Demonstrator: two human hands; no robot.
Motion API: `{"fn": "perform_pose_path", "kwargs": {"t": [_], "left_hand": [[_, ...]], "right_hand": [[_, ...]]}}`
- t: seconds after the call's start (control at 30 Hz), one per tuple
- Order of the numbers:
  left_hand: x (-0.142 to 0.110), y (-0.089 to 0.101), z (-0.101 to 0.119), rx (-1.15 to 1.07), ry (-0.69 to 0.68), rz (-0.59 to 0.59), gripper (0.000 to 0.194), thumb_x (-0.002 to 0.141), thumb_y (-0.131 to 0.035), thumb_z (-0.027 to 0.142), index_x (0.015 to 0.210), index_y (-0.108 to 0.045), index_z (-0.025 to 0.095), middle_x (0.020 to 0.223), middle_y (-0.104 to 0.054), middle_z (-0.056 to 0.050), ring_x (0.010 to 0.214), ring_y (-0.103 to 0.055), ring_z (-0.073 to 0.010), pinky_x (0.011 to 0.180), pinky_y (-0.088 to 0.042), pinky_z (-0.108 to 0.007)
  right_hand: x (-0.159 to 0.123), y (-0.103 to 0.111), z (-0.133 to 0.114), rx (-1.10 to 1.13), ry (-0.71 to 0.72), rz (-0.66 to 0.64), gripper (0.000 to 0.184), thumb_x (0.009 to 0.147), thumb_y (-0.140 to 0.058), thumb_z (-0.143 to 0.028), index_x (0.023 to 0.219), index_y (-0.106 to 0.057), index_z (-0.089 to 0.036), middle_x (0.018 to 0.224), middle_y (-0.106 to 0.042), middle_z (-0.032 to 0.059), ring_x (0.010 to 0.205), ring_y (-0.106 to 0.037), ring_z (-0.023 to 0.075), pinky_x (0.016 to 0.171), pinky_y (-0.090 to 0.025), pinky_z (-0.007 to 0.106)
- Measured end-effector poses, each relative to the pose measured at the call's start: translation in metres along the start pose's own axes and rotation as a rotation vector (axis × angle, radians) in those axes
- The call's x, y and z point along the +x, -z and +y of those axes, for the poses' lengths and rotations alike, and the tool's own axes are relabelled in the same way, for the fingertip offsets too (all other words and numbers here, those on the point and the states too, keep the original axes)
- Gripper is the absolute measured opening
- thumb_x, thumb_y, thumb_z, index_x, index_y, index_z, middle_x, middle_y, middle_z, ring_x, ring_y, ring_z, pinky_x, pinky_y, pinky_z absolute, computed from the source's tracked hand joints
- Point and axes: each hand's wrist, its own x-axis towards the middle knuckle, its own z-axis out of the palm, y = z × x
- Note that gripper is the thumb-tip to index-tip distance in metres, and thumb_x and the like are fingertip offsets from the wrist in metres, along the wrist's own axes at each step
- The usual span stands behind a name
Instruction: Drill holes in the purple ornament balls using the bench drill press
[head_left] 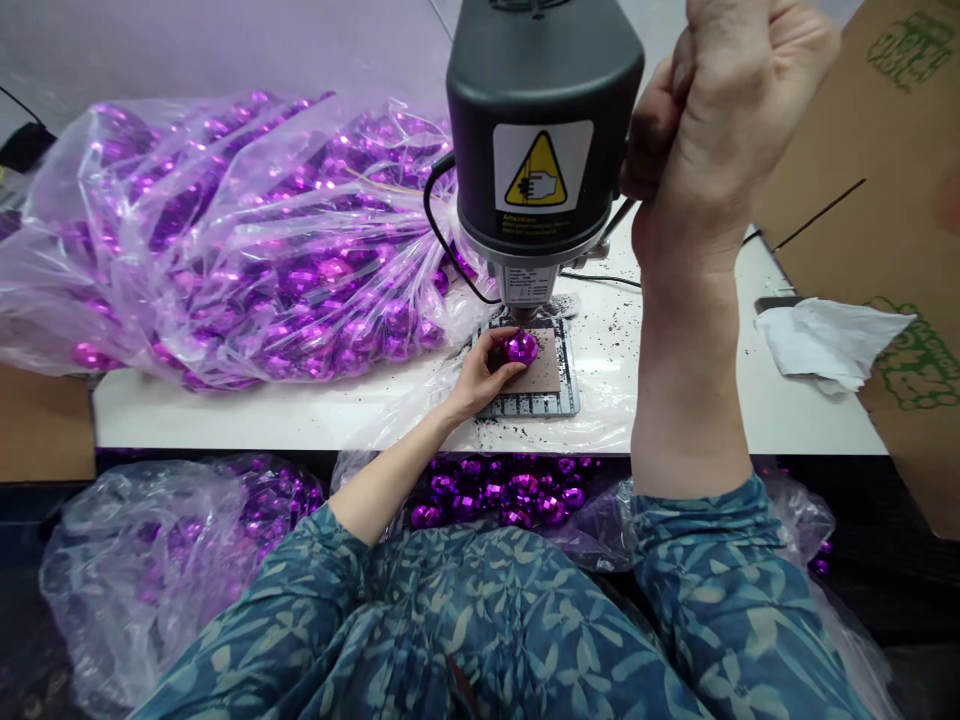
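Between the thumb and fingers of my left hand [480, 375] is a shiny purple faceted ball [522, 347]. It rests on a brown board [546, 375] on the drill press base [571, 385], right under the chuck [523, 312]. The dark drill press head [544, 100], with a yellow hand-warning label, stands above it. Raised at the upper right, my right hand [712, 120] is closed in a fist on the press's feed lever [619, 217]; most of the lever is hidden behind the fingers. Whether the drill bit touches the ball is too small to tell.
A large clear bag [247, 240] of purple balls covers the table's left. More balls [517, 490] lie in an open bag below the front edge. Dark shavings dot the white table [697, 440]. A crumpled white cloth [832, 340] and cardboard boxes [885, 180] are at right.
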Motion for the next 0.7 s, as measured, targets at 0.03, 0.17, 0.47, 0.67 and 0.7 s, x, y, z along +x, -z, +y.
{"fn": "perform_pose_path", "kwargs": {"t": [0.03, 0.17, 0.47, 0.67, 0.7], "left_hand": [[0.0, 0.0, 0.003, -0.005, -0.003, -0.017, 0.055, 0.086, -0.077, 0.049, 0.129, -0.057, 0.021, 0.127, -0.068, -0.011, 0.115, -0.067, -0.026, 0.101, -0.055, -0.042], [-0.002, -0.003, 0.01, -0.036, 0.001, -0.036, 0.058, 0.084, -0.081, 0.044, 0.131, -0.057, 0.019, 0.129, -0.068, -0.013, 0.116, -0.067, -0.0253, 0.104, -0.054, -0.042], [-0.001, -0.006, 0.009, -0.11, 0.079, 0.012, 0.058, 0.081, -0.083, 0.052, 0.124, -0.061, 0.02, 0.126, -0.071, -0.013, 0.117, -0.069, -0.0267, 0.106, -0.055, -0.047], [0.0, -0.006, 0.01, -0.123, 0.055, 0.009, 0.06, 0.08, -0.082, 0.056, 0.123, -0.06, 0.019, 0.123, -0.071, -0.013, 0.113, -0.07, -0.0265, 0.102, -0.057, -0.046], [0.0, -0.006, 0.01, -0.118, 0.053, 0.007, 0.06, 0.081, -0.082, 0.056, 0.123, -0.06, 0.019, 0.123, -0.071, -0.013, 0.114, -0.07, -0.0266, 0.102, -0.057, -0.046]], "right_hand": [[0.0, 0.0, 0.0, 0.002, -0.003, 0.003, 0.051, 0.097, -0.04, -0.012, 0.049, -0.028, -0.023, 0.036, -0.027, -0.0068, 0.034, -0.033, 0.0029, 0.044, -0.021, 0.019], [0.003, 0.0, 0.003, -0.005, -0.001, 0.008, 0.049, 0.098, -0.038, -0.013, 0.05, -0.032, -0.023, 0.036, -0.026, -0.0077, 0.034, -0.034, 0.0035, 0.043, -0.022, 0.019], [-0.012, 0.007, 0.003, -0.016, 0.134, -0.028, 0.048, 0.08, -0.064, -0.044, 0.052, -0.03, -0.024, 0.04, -0.023, -0.0096, 0.033, -0.031, 0.004, 0.036, -0.024, 0.024], [-0.057, 0.02, 0.001, 0.006, 0.379, 0.013, 0.05, 0.082, -0.064, -0.047, 0.055, -0.031, -0.021, 0.045, -0.014, -0.0092, 0.035, -0.025, 0.0019, 0.04, -0.017, 0.024], [-0.063, 0.022, 0.0, -0.034, 0.387, 0.022, 0.051, 0.086, -0.061, -0.045, 0.055, -0.03, -0.02, 0.045, -0.014, -0.0083, 0.036, -0.026, 0.0018, 0.042, -0.019, 0.023]]}}
